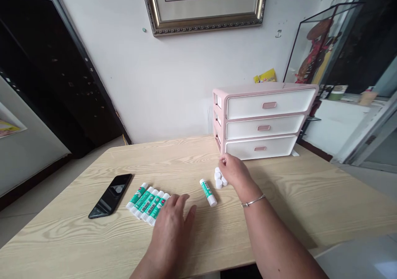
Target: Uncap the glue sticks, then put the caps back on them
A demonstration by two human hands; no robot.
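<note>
In the head view, lower centre of the frame, the left hand (173,225) lies flat and released, palm down. Its fingertips are at the right end of a row of green-and-white glue sticks (148,203) lying side by side. Just right of it, one more glue stick (208,192) lies alone and slanted. At mid-frame the right hand (235,172), a bracelet (252,201) on its wrist, curls its fingers over a cluster of small white cylinders (219,178). Whether it grips one I cannot tell.

The cylinders look light and easily toppled, so a gentle pinch from above on one at a time would probably serve best, with the flat hand steadying the row against rolling.

The wooden table (310,204) is pale and smooth. A black phone (111,195) lies at the left, and a pink drawer unit (263,122), all drawers closed, stands at the upper right. A gilt picture frame (204,22) hangs on the white wall above.
</note>
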